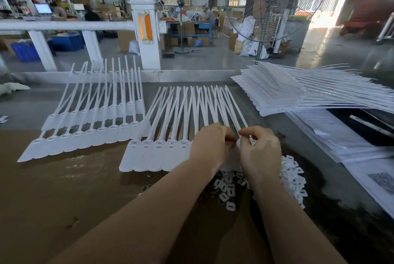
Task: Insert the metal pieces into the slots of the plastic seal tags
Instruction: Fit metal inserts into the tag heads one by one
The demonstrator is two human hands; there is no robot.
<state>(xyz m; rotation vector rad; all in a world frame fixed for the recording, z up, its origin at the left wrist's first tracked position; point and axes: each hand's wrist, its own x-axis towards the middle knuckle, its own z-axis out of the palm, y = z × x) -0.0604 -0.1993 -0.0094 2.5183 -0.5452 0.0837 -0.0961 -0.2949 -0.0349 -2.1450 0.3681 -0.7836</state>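
Note:
A row of white plastic seal tags [158, 153] lies fanned out in front of me, slotted heads toward me and thin tails pointing away. Small dark metal pieces show in the slots of the left tags. My left hand [210, 142] and my right hand [261, 148] meet over the right end of this row, fingers pinched together on a tag head there. What sits between the fingertips is hidden. Small dark metal pieces [210, 192] lie loose under my wrists, mixed with little white plastic caps [293, 178].
Two more overlapping rows of seal tags [85, 133] lie at the left. A tall stack of tags [283, 91] sits at the back right above printed sheets [332, 136]. A white railing post [147, 33] and a standing fan [275, 4] rise behind the table.

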